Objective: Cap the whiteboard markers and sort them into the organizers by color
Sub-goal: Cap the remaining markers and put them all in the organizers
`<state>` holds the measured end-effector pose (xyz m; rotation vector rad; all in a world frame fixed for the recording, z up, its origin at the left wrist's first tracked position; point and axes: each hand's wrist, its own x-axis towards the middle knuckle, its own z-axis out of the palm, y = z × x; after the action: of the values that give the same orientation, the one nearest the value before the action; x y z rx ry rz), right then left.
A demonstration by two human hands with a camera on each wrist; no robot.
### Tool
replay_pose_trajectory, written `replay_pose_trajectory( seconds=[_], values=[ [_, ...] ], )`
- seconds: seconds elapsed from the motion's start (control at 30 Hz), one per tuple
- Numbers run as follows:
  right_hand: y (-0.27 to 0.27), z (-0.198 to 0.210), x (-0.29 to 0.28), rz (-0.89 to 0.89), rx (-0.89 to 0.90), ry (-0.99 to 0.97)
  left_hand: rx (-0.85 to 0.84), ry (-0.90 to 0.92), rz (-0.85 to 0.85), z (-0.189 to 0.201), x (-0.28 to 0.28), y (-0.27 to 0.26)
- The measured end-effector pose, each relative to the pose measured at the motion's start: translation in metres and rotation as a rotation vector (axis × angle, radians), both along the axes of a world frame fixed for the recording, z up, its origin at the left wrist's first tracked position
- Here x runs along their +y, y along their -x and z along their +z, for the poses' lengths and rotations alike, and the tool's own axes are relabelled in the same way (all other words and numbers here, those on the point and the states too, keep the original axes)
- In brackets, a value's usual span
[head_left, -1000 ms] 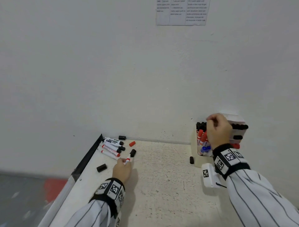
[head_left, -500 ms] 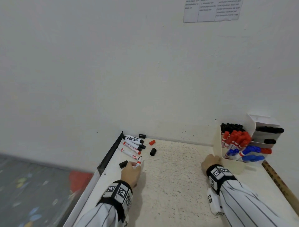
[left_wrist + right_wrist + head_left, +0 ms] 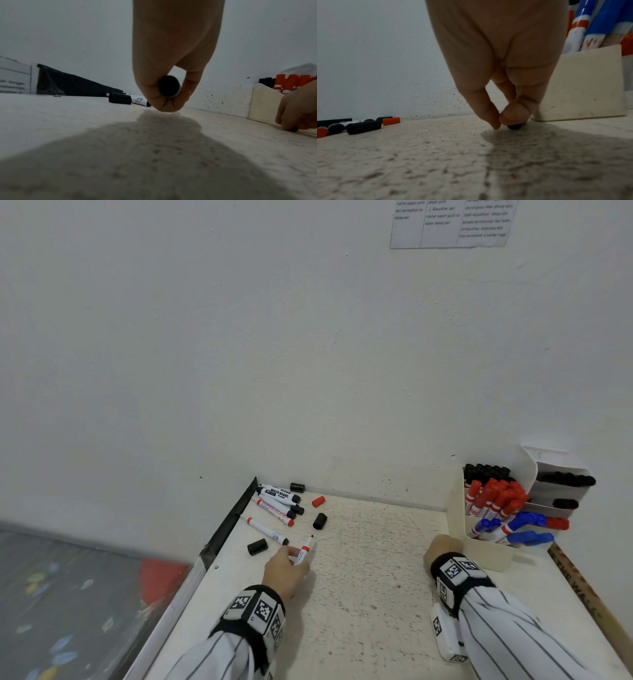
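My left hand (image 3: 294, 556) grips an uncapped marker (image 3: 305, 549) with a red band and dark tip, held low over the table; its black butt end (image 3: 169, 86) shows between the curled fingers (image 3: 190, 86). My right hand (image 3: 441, 547) is down on the table at the cream organizer's (image 3: 479, 553) front left corner. There its fingertips (image 3: 494, 124) pinch a small black cap (image 3: 514, 126). The organizer holds black, red and blue markers. More markers (image 3: 277, 501) lie at the table's far left corner, among loose black caps (image 3: 320, 521) and a red cap (image 3: 318, 501).
A second white organizer (image 3: 555, 491) with black markers stands behind the cream one against the wall. A black strip (image 3: 233, 518) lines the table's left edge and a wooden ruler (image 3: 582, 587) its right edge. Another black cap (image 3: 257, 546) lies left of my left hand.
My right hand came down from the organizer's top to the table beside it and now pinches a black cap. The head view swung left. My left hand keeps its marker.
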<state>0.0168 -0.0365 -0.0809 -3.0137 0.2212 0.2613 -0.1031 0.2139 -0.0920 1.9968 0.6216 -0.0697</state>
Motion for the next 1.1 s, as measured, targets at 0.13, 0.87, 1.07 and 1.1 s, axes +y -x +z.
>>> replay_pose_trajectory(
  seconds=[0.13, 0.87, 1.07, 1.1],
  values=[
    [0.006, 0.000, -0.005, 0.013, 0.019, -0.063, -0.002, -0.006, -0.001, 0.001, -0.004, 0.000],
    [0.055, 0.030, 0.056, 0.578, -0.015, -0.767, -0.250, -0.118, -0.300, 0.015, -0.023, 0.013],
    [0.060, 0.031, 0.063, 0.437, 0.017, -0.739, -0.337, -0.007, -0.311, 0.025, -0.038, 0.018],
    [0.061, 0.032, 0.065, 0.406, -0.018, -0.732, -0.360, -0.043, -0.316, 0.027, -0.041, 0.019]
  ],
)
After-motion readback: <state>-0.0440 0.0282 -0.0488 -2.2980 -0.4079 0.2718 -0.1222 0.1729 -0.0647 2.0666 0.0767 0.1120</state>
